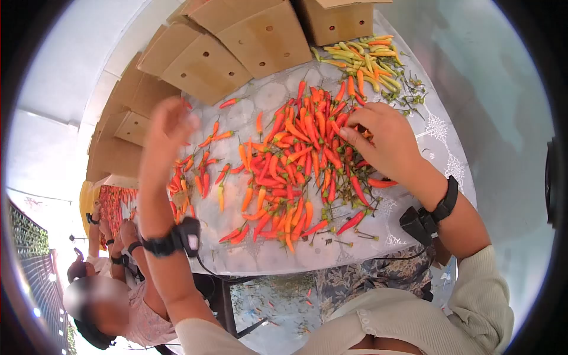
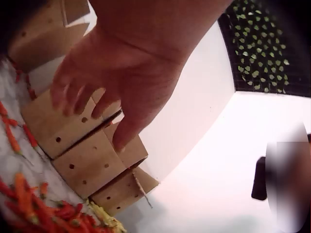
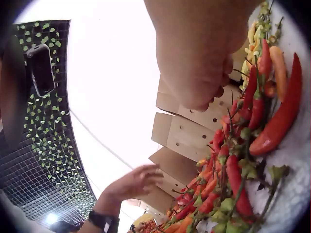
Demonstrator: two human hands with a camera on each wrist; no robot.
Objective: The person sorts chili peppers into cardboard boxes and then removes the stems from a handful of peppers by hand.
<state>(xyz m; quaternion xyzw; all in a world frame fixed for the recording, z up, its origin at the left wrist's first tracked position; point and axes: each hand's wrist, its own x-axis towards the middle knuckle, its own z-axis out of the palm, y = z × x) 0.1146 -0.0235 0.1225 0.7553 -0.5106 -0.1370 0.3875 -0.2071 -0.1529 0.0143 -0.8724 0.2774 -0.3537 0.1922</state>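
Observation:
A heap of red and orange chili peppers (image 1: 290, 171) lies on the table, many with green stems. My right hand (image 1: 387, 139) is at the heap's right side, its fingers bent and its thumb tip right at the peppers. In the right wrist view its fingertips are mostly hidden behind the hand, and I cannot tell whether it pinches a pepper. My left hand (image 1: 171, 121) is raised over the table's left part, blurred, close to the cardboard boxes in the head view. The left wrist view shows that hand (image 2: 116, 82) with loosely bent, spread fingers and nothing in them.
Cardboard boxes (image 1: 207, 68) with round holes line the table's far side. Yellow-green chilies (image 1: 367, 59) lie at the far right, beside loose green stems (image 1: 411, 94). A smaller scatter of chilies (image 1: 204, 177) lies left of the heap. Other people sit at the left.

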